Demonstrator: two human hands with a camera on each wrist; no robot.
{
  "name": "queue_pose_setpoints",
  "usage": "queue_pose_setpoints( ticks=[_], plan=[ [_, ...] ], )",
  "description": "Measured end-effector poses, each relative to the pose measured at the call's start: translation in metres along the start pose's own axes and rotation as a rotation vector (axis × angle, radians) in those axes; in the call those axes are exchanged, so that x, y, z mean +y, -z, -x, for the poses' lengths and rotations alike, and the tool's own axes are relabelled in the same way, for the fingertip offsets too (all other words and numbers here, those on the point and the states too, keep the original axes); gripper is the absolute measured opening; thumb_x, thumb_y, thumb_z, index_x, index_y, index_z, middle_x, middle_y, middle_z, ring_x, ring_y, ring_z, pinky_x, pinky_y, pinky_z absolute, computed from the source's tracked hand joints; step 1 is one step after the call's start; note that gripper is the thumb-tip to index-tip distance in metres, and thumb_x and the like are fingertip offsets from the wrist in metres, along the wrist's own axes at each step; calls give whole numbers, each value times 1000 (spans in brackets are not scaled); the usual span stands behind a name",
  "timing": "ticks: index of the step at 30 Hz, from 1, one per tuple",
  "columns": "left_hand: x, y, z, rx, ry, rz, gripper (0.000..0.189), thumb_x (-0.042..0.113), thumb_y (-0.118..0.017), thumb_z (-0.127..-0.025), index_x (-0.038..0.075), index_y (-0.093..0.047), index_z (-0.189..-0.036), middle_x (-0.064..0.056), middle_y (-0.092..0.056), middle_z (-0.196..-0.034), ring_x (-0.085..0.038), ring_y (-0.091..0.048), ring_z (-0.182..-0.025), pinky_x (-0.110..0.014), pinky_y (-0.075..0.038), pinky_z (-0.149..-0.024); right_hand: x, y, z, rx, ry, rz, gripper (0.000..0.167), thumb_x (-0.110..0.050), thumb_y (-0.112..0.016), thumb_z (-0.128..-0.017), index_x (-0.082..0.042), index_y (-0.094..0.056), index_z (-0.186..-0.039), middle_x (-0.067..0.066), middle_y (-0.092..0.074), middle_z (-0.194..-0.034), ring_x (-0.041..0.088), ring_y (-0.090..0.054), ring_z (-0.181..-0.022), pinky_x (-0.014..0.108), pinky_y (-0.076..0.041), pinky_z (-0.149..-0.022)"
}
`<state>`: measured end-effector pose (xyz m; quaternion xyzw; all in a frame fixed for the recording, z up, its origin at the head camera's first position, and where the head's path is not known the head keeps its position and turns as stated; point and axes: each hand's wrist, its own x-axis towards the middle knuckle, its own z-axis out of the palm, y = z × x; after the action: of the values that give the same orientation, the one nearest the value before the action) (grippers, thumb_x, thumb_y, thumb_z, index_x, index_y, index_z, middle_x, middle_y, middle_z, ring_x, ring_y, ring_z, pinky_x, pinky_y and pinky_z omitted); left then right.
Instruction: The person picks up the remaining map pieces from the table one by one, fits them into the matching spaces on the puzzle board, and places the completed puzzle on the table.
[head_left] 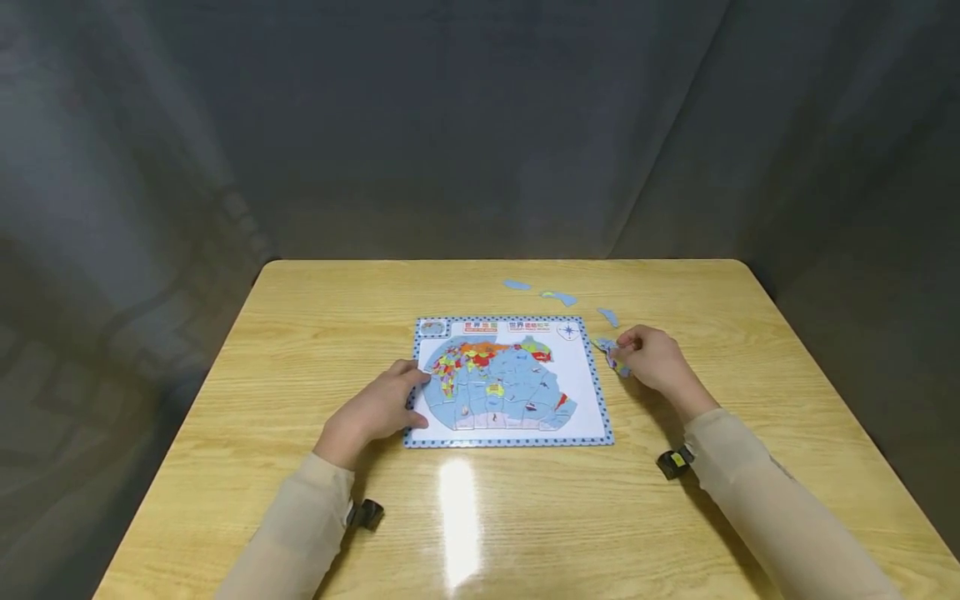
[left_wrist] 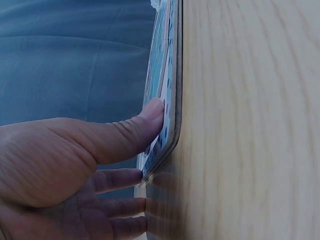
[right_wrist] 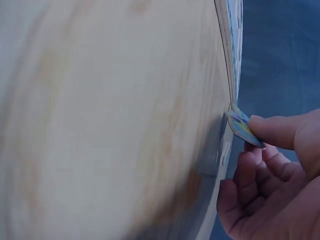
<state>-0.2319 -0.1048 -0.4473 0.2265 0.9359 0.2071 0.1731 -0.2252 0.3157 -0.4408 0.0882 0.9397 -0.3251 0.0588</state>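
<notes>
A world-map jigsaw board [head_left: 510,441] with a blue dotted border lies flat on the table, many of its pieces fitted together. At its left edge my left hand [head_left: 381,404] rests with the thumb [left_wrist: 150,112] on the border and the other fingers extended beside the corner. Off the board's right edge, my right hand [head_left: 657,360] pinches a small blue and yellow puzzle piece [right_wrist: 242,128] between thumb and fingertips, tilted. Part of that piece is hidden by the fingers in the head view. The assembled map shows a white gap along its upper right.
Beyond the board lie loose puzzle pieces: a plain blue one [head_left: 517,285], one with a yellow patch [head_left: 559,297] and another blue one [head_left: 608,317] nearer my right hand. The wooden table [head_left: 315,308] is bordered by dark grey curtains [head_left: 450,150].
</notes>
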Motion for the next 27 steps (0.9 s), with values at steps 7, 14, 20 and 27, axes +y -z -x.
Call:
queue_pose_setpoints(
  ticks=[7, 14, 20, 27],
  plan=[
    [0, -1, -1, 2, -10, -5, 67, 24, -79, -84, 3, -50, -141, -20, -32, -153, -40, -34, -138, -48, -31, -111, -9, -2, 6, 54, 51, -7, 24, -22, -59, -97, -1, -59, -109, 13, -59, -91, 22, -53, -69, 33, -45, -57],
    [-1, -2, 0, 5, -11, -10, 67, 24, -79, -84, 3, -51, -141, -20, -32, -152, -39, -35, -137, -48, -31, -111, -20, -5, 13, 49, 120, -28, 22, -22, -63, -96, -3, -62, -105, 10, -58, -89, 22, -51, -66, 33, -44, -55],
    [-1, -1, 0, 5, -9, -8, 68, 24, -79, -84, 3, -50, -141, -20, -33, -152, -39, -35, -137, -48, -32, -111, -36, -17, 19, -22, 157, -32, 15, -17, -65, -94, -4, -65, -100, 8, -59, -84, 21, -50, -67, 31, -42, -57],
    [-2, -2, -1, 5, -10, -12, 67, 24, -79, -83, 3, -51, -141, -20, -33, -152, -40, -35, -137, -48, -31, -111, -36, -29, 16, -73, 183, -32, 9, -14, -65, -93, -5, -66, -95, 6, -58, -81, 20, -50, -70, 32, -42, -60]
  ],
)
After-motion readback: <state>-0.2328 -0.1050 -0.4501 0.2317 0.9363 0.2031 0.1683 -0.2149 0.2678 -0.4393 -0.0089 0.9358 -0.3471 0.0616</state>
